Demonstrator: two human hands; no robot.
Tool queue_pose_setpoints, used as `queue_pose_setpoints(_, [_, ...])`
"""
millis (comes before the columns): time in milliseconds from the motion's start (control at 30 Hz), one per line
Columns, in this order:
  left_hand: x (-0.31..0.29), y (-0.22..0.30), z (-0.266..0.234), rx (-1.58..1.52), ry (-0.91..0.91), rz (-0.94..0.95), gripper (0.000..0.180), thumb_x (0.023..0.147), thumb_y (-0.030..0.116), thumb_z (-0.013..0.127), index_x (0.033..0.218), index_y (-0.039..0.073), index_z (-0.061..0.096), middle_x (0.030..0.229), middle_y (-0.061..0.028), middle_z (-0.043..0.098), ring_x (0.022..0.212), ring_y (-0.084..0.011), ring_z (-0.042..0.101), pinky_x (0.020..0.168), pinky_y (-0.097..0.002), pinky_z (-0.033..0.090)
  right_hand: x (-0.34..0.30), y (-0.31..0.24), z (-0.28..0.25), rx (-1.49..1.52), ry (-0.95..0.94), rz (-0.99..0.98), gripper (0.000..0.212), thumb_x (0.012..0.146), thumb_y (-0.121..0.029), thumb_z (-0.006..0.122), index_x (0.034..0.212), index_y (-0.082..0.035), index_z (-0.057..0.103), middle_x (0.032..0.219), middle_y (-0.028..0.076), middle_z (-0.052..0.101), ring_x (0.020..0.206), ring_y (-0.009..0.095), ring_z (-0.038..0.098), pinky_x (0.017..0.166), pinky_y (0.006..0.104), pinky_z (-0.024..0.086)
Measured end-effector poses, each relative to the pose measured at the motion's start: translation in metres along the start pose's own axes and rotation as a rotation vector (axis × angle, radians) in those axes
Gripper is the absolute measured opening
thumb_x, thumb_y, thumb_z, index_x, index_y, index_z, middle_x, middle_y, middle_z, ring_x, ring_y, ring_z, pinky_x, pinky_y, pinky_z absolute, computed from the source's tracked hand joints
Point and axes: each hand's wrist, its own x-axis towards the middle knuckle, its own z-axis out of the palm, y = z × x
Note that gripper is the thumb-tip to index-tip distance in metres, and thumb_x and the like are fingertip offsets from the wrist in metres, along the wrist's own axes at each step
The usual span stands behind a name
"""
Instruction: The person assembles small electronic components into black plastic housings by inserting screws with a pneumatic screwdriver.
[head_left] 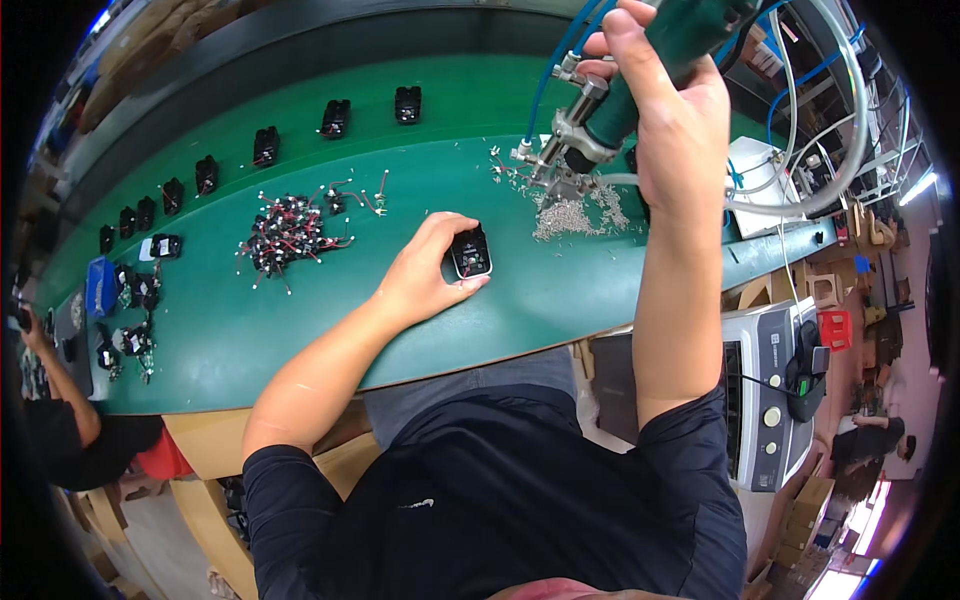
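Observation:
On the green table, my left hand (432, 262) is closed around a small black housing (471, 252) with a pale rim, thumb at its near end and fingers at its far end. Its open side faces up and shows parts within. My right hand (680, 115) is raised at the right, wrapped round the green body of a power screwdriver (612, 112) with metal fittings and air hoses. The screwdriver's lower end hangs over a pile of small silver screws (572, 216), apart from the housing.
Left of my hand lies a heap of small parts with red and black wires (290, 235). Several black housings (266, 146) line the far strip. A blue bin (100, 287) stands near more assemblies (135, 340). Another person's arm (65, 375) reaches in at far left. Hoses (855, 110) loop at right.

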Motion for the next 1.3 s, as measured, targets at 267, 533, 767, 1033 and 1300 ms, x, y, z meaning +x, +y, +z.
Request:
queue_pose_setpoints(267, [-0.005, -0.006, 0.005, 0.215, -0.073, 0.048, 0.055, 0.072, 0.025, 0.089, 0.116, 0.007, 0.061, 0.132, -0.0140, 0.058, 0.127, -0.0336, 0.053, 0.102, -0.0443, 0.040, -0.045, 0.027, 0.011, 0.248, -0.119, -0.183, 0.052, 0.105, -0.041, 0.054, 0.128, 0.005, 0.050, 0.085, 0.010, 0.065, 0.071, 0.016, 0.060, 0.069, 0.0276, 0.048])
queue_pose_setpoints(533, [-0.005, -0.005, 0.006, 0.234, -0.034, 0.113, 0.041, 0.074, 0.032, 0.087, 0.097, 0.007, 0.065, 0.127, -0.0111, 0.056, 0.117, -0.0301, 0.053, 0.096, -0.0421, 0.038, -0.079, 0.054, 0.009, 0.081, -0.230, -0.186, 0.102, 0.095, -0.083, 0.019, 0.130, 0.008, 0.050, 0.071, 0.009, 0.062, 0.062, 0.015, 0.057, 0.056, 0.0246, 0.047])
queue_pose_setpoints(767, [-0.003, -0.001, 0.004, 0.230, -0.060, 0.073, 0.040, 0.074, 0.033, 0.087, 0.096, 0.006, 0.067, 0.129, -0.0117, 0.057, 0.118, -0.0307, 0.053, 0.097, -0.0424, 0.038, -0.086, 0.058, 0.014, 0.090, -0.152, -0.161, 0.105, 0.093, -0.084, 0.023, 0.128, 0.011, 0.049, 0.071, 0.009, 0.061, 0.063, 0.016, 0.058, 0.058, 0.0257, 0.049])
queue_pose_setpoints(1033, [-0.002, -0.001, 0.003, 0.222, -0.077, 0.075, 0.039, 0.074, 0.033, 0.087, 0.096, 0.006, 0.067, 0.129, -0.0114, 0.058, 0.118, -0.0308, 0.054, 0.096, -0.0419, 0.039, -0.090, 0.065, 0.010, 0.129, -0.176, -0.112, 0.103, 0.091, -0.087, 0.025, 0.124, 0.007, 0.050, 0.070, 0.009, 0.060, 0.062, 0.015, 0.058, 0.057, 0.0250, 0.048])
queue_pose_setpoints(1300, [-0.004, -0.006, 0.003, 0.162, -0.119, 0.003, 0.061, 0.071, 0.026, 0.090, 0.122, 0.009, 0.062, 0.126, -0.0111, 0.060, 0.117, -0.0316, 0.056, 0.096, -0.0419, 0.039, -0.067, 0.037, 0.017, 0.089, -0.133, -0.175, 0.103, 0.091, -0.087, 0.020, 0.122, 0.006, 0.052, 0.068, 0.009, 0.059, 0.056, 0.016, 0.057, 0.053, 0.0275, 0.049])
